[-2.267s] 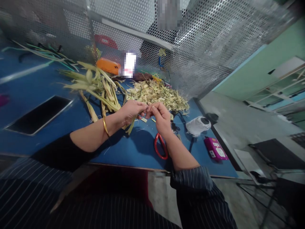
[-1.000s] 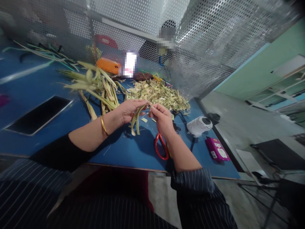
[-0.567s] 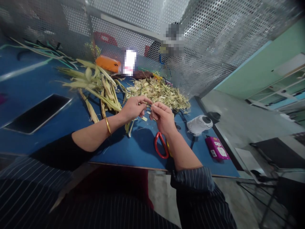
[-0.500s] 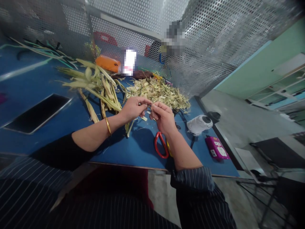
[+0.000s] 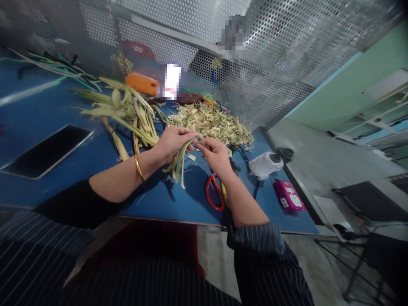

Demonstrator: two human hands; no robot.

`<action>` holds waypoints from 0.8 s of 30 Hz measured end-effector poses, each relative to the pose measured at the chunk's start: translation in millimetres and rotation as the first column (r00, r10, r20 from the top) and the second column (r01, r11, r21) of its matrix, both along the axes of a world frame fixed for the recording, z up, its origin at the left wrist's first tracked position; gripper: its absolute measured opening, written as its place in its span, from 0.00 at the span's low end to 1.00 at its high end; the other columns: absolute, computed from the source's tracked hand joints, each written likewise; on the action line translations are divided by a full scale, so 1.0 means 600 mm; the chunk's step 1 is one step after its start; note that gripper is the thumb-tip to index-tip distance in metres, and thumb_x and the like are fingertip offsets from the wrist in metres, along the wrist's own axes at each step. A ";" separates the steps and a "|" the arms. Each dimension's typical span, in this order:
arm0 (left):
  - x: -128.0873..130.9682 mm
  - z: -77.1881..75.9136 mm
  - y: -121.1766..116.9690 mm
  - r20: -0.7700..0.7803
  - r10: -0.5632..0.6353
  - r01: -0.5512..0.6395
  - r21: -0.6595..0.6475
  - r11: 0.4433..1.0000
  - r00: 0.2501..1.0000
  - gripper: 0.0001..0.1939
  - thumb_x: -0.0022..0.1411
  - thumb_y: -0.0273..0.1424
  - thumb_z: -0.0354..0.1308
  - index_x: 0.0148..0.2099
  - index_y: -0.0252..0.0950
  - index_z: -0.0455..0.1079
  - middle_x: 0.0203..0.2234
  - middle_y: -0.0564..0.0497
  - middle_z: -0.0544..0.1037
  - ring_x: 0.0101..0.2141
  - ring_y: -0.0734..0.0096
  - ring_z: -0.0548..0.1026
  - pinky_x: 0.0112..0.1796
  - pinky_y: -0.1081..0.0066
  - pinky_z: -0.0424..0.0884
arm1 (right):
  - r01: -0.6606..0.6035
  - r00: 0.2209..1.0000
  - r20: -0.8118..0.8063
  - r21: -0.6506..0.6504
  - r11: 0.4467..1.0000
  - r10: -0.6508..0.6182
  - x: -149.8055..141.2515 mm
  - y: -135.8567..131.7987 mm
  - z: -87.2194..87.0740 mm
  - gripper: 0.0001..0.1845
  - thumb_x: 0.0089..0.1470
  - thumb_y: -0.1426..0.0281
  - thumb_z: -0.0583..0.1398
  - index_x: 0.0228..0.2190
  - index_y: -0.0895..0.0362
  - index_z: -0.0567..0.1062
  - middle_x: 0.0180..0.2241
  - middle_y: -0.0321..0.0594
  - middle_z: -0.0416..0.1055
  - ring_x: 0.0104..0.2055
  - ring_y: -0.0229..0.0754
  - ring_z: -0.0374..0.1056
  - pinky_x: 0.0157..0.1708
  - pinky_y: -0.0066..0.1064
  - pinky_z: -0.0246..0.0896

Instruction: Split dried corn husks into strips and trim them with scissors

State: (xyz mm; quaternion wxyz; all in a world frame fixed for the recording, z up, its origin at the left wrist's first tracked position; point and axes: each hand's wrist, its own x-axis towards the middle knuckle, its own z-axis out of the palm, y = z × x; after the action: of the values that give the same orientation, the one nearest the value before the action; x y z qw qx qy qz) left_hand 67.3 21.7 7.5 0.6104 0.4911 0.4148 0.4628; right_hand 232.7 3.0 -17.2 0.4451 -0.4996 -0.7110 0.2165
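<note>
Left of the scissors (image 5: 217, 208), my left hand (image 5: 170, 144) pinches strips (image 5: 178, 165), now swung into view, ends dangling; my right hand's (image 5: 218, 157) fingertips nearly meet, hold unclear.

one view: from the wearer's head, it looks forward and down at close range, taking in the left hand (image 5: 174, 143), right hand (image 5: 217, 156) and blue table (image 5: 181, 208), the perforated screen (image 5: 277, 68) farther off.
</note>
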 end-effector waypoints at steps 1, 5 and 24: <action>0.002 0.000 -0.002 -0.015 0.008 -0.008 -0.001 1.000 1.000 0.04 0.59 0.27 0.61 0.32 0.30 0.73 0.21 0.52 0.76 0.18 0.80 0.71 0.22 0.77 0.70 | 0.016 0.999 0.033 0.081 0.997 -0.018 -0.001 -0.003 0.003 0.09 0.53 0.67 0.61 0.23 0.56 0.73 0.21 0.32 0.59 0.25 0.35 0.55 0.27 0.30 0.51; 0.008 -0.008 -0.005 -0.110 -0.003 0.002 -0.005 1.000 0.994 0.06 0.61 0.25 0.57 0.31 0.30 0.71 0.22 0.51 0.75 0.17 0.80 0.70 0.21 0.77 0.68 | 0.022 0.997 0.064 0.260 0.965 -0.040 0.000 -0.004 0.008 0.08 0.55 0.70 0.59 0.25 0.55 0.73 0.31 0.37 0.66 0.35 0.39 0.63 0.36 0.32 0.58; -0.008 -0.047 0.009 -0.229 0.044 -0.018 0.112 0.994 0.972 0.07 0.55 0.29 0.61 0.26 0.31 0.73 0.21 0.53 0.74 0.23 0.79 0.66 0.28 0.76 0.62 | -0.226 0.967 -0.171 -0.225 0.948 0.190 0.004 0.028 -0.032 0.10 0.58 0.65 0.53 0.26 0.55 0.67 0.28 0.37 0.73 0.31 0.39 0.68 0.37 0.33 0.64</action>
State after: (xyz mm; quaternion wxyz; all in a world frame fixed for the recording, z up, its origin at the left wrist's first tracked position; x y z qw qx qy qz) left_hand 62.4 27.3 -20.8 0.5229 0.5676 0.4650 0.4339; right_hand 235.2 19.9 -36.4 0.4065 -0.4551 -0.6932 0.3836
